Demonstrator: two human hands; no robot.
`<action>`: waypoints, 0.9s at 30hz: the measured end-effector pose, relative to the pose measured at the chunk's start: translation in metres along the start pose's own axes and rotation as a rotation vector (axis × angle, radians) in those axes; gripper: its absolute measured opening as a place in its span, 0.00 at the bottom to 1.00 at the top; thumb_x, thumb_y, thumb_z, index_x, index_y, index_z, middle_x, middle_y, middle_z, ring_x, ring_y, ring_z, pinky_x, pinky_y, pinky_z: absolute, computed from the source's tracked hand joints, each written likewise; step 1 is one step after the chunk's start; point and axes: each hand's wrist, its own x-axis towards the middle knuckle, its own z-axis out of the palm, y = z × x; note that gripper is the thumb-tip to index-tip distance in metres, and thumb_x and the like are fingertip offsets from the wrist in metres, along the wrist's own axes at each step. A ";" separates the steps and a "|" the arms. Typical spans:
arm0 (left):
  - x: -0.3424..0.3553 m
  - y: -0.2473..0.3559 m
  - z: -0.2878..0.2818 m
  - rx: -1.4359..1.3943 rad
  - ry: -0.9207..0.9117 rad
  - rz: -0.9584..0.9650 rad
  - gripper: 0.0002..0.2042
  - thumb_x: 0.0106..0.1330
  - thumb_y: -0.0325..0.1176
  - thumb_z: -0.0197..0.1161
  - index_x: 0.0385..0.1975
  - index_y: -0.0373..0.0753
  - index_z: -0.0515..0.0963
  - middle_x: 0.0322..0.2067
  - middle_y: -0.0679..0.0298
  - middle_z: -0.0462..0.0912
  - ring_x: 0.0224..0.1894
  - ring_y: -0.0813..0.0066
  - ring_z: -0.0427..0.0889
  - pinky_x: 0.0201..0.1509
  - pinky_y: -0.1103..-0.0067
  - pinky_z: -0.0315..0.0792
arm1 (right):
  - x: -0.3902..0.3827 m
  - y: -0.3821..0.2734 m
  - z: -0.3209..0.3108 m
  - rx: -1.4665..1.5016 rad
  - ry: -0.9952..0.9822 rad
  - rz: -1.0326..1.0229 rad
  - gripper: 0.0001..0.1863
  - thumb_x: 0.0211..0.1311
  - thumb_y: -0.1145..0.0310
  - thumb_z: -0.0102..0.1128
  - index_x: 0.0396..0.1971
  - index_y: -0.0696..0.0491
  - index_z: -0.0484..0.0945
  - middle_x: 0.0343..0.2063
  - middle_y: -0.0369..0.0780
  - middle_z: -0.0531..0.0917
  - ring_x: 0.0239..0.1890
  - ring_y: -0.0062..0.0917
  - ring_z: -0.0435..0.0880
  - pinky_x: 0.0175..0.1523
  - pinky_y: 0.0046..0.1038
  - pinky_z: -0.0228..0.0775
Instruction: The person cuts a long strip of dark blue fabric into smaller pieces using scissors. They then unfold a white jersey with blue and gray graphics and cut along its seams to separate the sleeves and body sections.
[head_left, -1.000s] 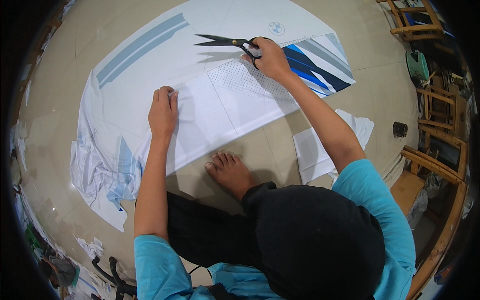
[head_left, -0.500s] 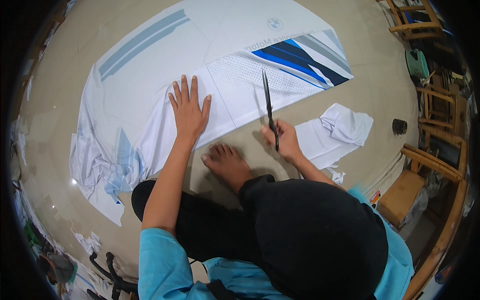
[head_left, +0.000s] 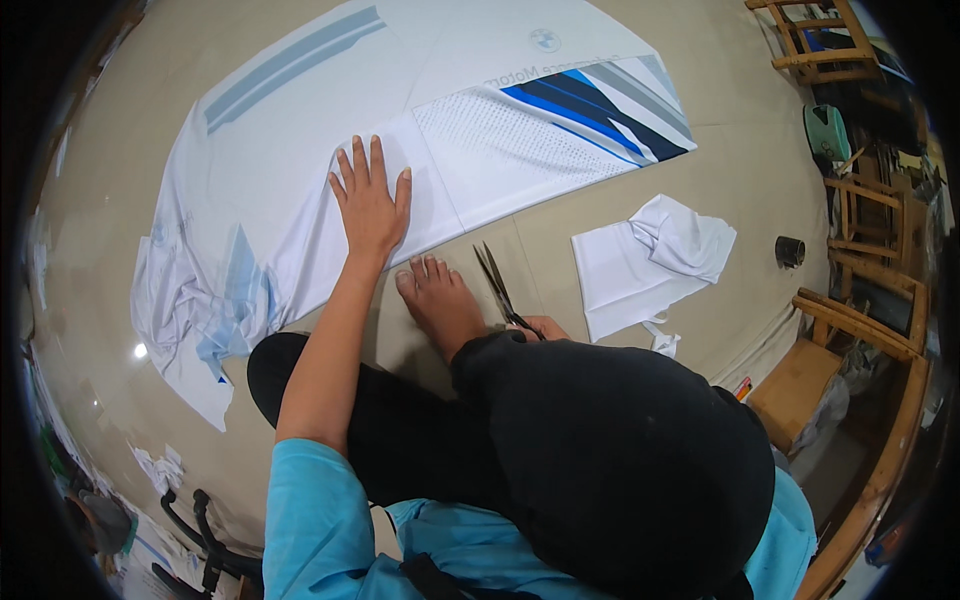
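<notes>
My left hand (head_left: 372, 208) lies flat with spread fingers on a large piece of white fabric (head_left: 300, 130), near its front edge. The cloth has grey-blue stripes showing through and a panel of blue, navy and grey stripes (head_left: 590, 110) at its right end. Its left part is bunched in folds. In my right hand (head_left: 548, 327) is a pair of dark scissors (head_left: 497, 285), held low over the floor beside my bare foot (head_left: 440, 305), apart from the fabric. The blades point up and away, slightly parted. A black head covering hides most of that hand.
A folded white cloth (head_left: 620, 265) lies on the floor to the right, with a small scrap (head_left: 663, 341) beside it. Further right are a dark cylinder (head_left: 789, 251) and wooden frames (head_left: 870, 325). Black chair legs (head_left: 210, 540) stand at the lower left.
My right hand has drawn back toward me with the scissors, away from over the fabric's striped panel. My left hand stays flat on the cloth.
</notes>
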 end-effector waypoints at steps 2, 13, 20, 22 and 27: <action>-0.007 0.000 0.001 0.035 0.008 -0.009 0.38 0.83 0.54 0.54 0.84 0.38 0.57 0.85 0.45 0.52 0.86 0.35 0.44 0.85 0.39 0.39 | 0.006 -0.008 0.007 -0.027 0.024 -0.019 0.23 0.70 0.52 0.77 0.25 0.55 0.82 0.20 0.34 0.81 0.24 0.19 0.77 0.30 0.27 0.67; -0.018 -0.002 0.012 0.097 0.058 -0.028 0.38 0.83 0.58 0.49 0.85 0.40 0.57 0.85 0.46 0.52 0.87 0.36 0.44 0.86 0.41 0.36 | 0.035 -0.035 0.037 -0.151 0.115 -0.084 0.24 0.70 0.48 0.76 0.27 0.56 0.84 0.21 0.37 0.84 0.26 0.25 0.81 0.34 0.32 0.72; -0.019 -0.002 0.013 0.117 0.071 -0.036 0.38 0.83 0.58 0.50 0.85 0.41 0.58 0.85 0.47 0.55 0.87 0.38 0.45 0.86 0.42 0.39 | 0.035 -0.040 0.044 -0.244 0.153 -0.062 0.25 0.70 0.46 0.75 0.28 0.56 0.85 0.22 0.39 0.85 0.27 0.29 0.83 0.36 0.36 0.75; -0.020 -0.003 0.013 0.104 0.075 -0.041 0.37 0.83 0.57 0.51 0.85 0.42 0.59 0.85 0.48 0.55 0.87 0.38 0.46 0.87 0.42 0.40 | 0.035 -0.036 0.041 -0.294 0.160 -0.038 0.25 0.70 0.46 0.75 0.28 0.56 0.86 0.22 0.40 0.85 0.28 0.30 0.84 0.36 0.37 0.76; -0.017 0.001 0.012 0.060 0.080 -0.042 0.37 0.83 0.58 0.51 0.85 0.43 0.59 0.85 0.49 0.55 0.87 0.38 0.46 0.87 0.42 0.40 | 0.043 -0.024 0.033 -0.298 0.156 -0.040 0.30 0.67 0.37 0.75 0.28 0.53 0.86 0.22 0.35 0.82 0.28 0.21 0.78 0.35 0.30 0.72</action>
